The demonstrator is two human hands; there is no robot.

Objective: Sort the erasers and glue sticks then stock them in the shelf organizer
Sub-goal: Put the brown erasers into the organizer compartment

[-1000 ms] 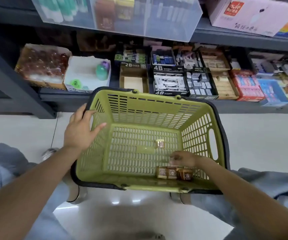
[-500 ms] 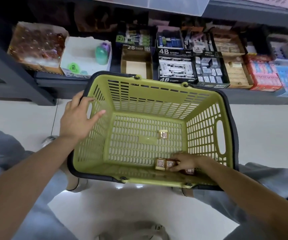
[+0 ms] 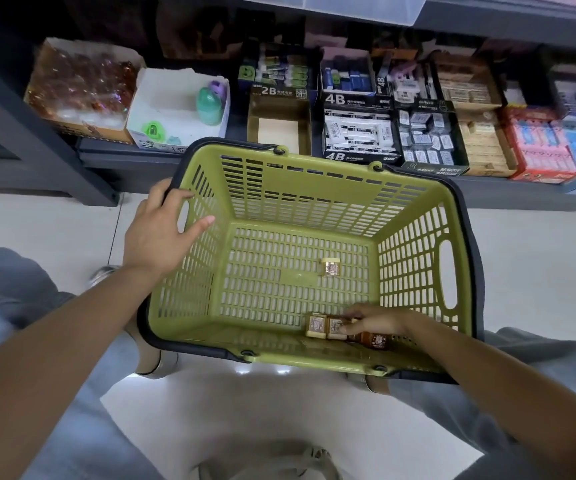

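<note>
A green shopping basket (image 3: 314, 199) stands on the floor in front of a low shelf. Inside, near its front wall, lies a row of small brown-and-cream erasers (image 3: 317, 326). One more eraser (image 3: 330, 266) sits alone in the middle of the basket floor. My right hand (image 3: 376, 320) reaches down inside, and its fingertips touch the erasers in the row. My left hand (image 3: 160, 230) rests on the basket's left rim with its fingers spread.
The shelf (image 3: 113, 150) behind the basket holds display boxes: an empty brown 2B box (image 3: 279, 126), 4B eraser boxes (image 3: 359, 133), tan eraser boxes (image 3: 480, 140), and a white box (image 3: 172, 105) with green and purple items. My knees flank the basket.
My right hand has slid toward the front wall onto the row of erasers. The view has tilted down and closer. My left hand stays on the rim.
</note>
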